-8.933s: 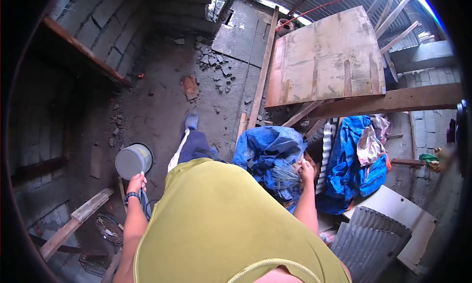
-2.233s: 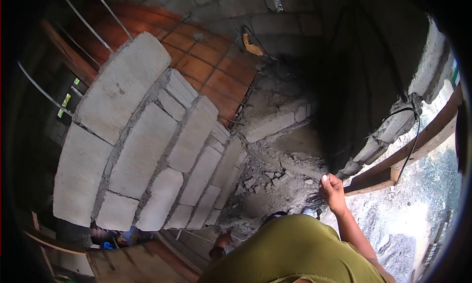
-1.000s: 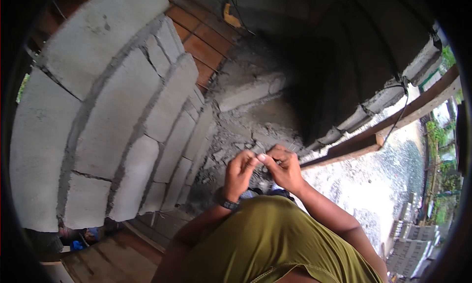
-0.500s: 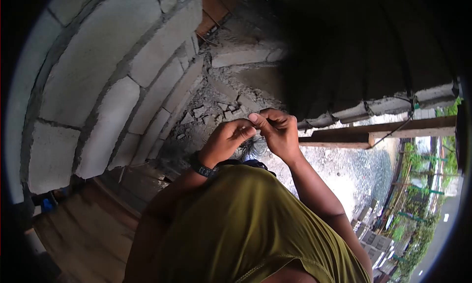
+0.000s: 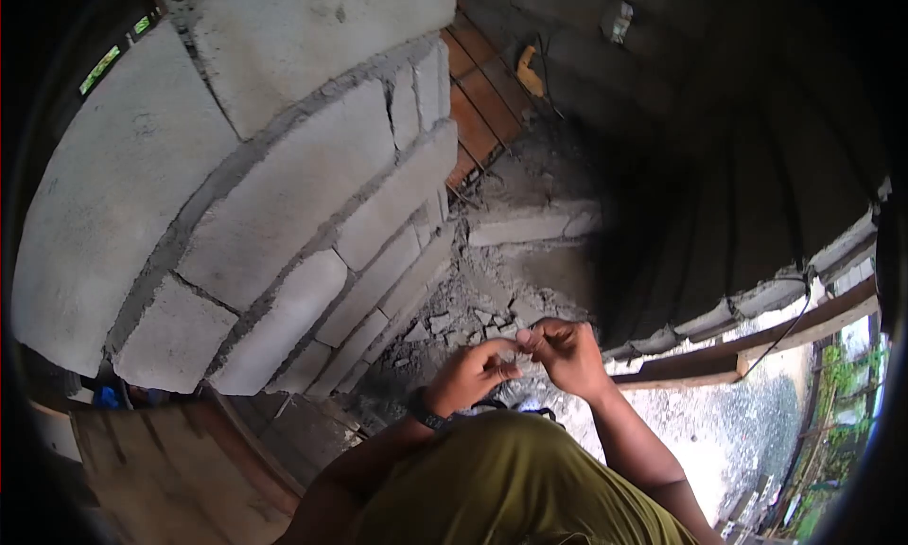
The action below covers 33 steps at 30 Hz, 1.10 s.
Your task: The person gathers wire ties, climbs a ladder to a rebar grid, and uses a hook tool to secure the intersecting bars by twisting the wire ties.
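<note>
In front of my green shirt (image 5: pixel 511 469), my left hand (image 5: pixel 476 373) and my right hand (image 5: pixel 567 358) meet at the fingertips. A dark watch (image 5: pixel 427 413) circles my left wrist. Both hands have thumb and fingers pinched together, and what lies between them is too small to make out. Beyond them, broken rubble (image 5: pixel 463 325) covers the ground at the foot of the block wall (image 5: pixel 293 176).
Wooden beams (image 5: pixel 700 367) run below the dark wall on the right. A wooden board (image 5: pixel 170 469) lies at the lower left. Reddish-brown panels (image 5: pixel 482 96) and a yellow object (image 5: pixel 530 70) are at the top. Gravel (image 5: pixel 728 431) and greenery show at the right.
The view has tilted upward, so my hands, the shirt and the rubble appear lower and more of the wall shows. My fingertips remain together.
</note>
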Available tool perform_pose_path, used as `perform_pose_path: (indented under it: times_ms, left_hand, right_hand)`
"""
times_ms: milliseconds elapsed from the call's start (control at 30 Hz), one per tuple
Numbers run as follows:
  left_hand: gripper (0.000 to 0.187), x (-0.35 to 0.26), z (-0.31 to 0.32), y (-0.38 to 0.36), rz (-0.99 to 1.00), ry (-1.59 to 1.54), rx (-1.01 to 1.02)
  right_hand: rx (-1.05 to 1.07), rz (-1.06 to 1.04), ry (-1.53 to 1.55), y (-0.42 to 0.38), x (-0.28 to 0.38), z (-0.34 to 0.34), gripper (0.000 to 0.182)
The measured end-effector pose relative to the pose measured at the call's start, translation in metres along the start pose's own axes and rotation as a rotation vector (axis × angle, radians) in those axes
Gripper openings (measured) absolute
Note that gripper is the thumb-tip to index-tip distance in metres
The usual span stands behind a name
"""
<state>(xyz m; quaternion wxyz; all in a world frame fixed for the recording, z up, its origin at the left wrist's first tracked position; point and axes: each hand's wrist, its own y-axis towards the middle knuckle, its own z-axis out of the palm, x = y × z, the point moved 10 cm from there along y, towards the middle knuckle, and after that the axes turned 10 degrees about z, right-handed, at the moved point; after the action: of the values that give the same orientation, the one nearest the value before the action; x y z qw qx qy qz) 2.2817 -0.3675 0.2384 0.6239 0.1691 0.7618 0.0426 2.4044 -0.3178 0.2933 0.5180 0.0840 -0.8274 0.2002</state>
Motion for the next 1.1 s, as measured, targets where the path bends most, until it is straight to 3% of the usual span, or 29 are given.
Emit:
perform_pose_path:
  times_ms: [133, 200, 267, 333, 500, 600, 633, 767, 900, 1033, 1100]
  left_hand:
    - [0.013, 0.003, -0.044, -0.01, -0.047, -0.195, -0.301]
    - [0.042, 0.016, -0.072, -0.028, -0.117, -0.171, -0.387]
    - [0.056, 0.051, -0.099, -0.058, -0.253, -0.242, -0.57]
    - [0.058, 0.082, -0.117, -0.081, -0.262, -0.429, -0.677]
    - [0.053, 0.117, -0.141, -0.133, -0.407, -0.527, -0.864]
    - [0.051, 0.121, -0.146, -0.136, -0.445, -0.556, -0.848]
    - [0.051, 0.123, -0.146, -0.134, -0.456, -0.589, -0.853]
    - [0.052, 0.119, -0.14, -0.104, -0.416, -0.66, -0.77]
    - [0.054, 0.098, -0.123, -0.072, -0.416, -0.589, -0.704]
    - [0.055, 0.089, -0.109, -0.041, -0.419, -0.584, -0.611]
    - [0.056, 0.082, -0.097, -0.018, -0.431, -0.611, -0.545]
  right_hand:
    - [-0.146, -0.103, 0.15, -0.004, -0.018, -0.03, 0.038]
    - [-0.239, -0.124, 0.204, -0.013, -0.037, -0.055, 0.028]
    - [-0.274, -0.084, 0.325, -0.029, -0.057, -0.073, 0.021]
    - [-0.326, -0.076, 0.315, -0.047, -0.083, -0.097, 0.022]
    - [-0.619, -0.022, 0.27, -0.084, -0.119, -0.156, 0.029]
    - [-0.753, 0.03, 0.374, -0.096, -0.12, -0.168, 0.031]
    - [-0.791, -0.036, 0.303, -0.099, -0.125, -0.177, 0.031]
    - [-0.833, 0.09, 0.367, -0.099, -0.137, -0.183, 0.03]
    - [-0.854, 0.079, 0.424, -0.079, -0.125, -0.178, 0.035]
    - [-0.701, 0.035, 0.252, -0.036, -0.11, -0.154, 0.027]
    - [-0.504, -0.04, 0.332, -0.003, -0.084, -0.118, 0.019]
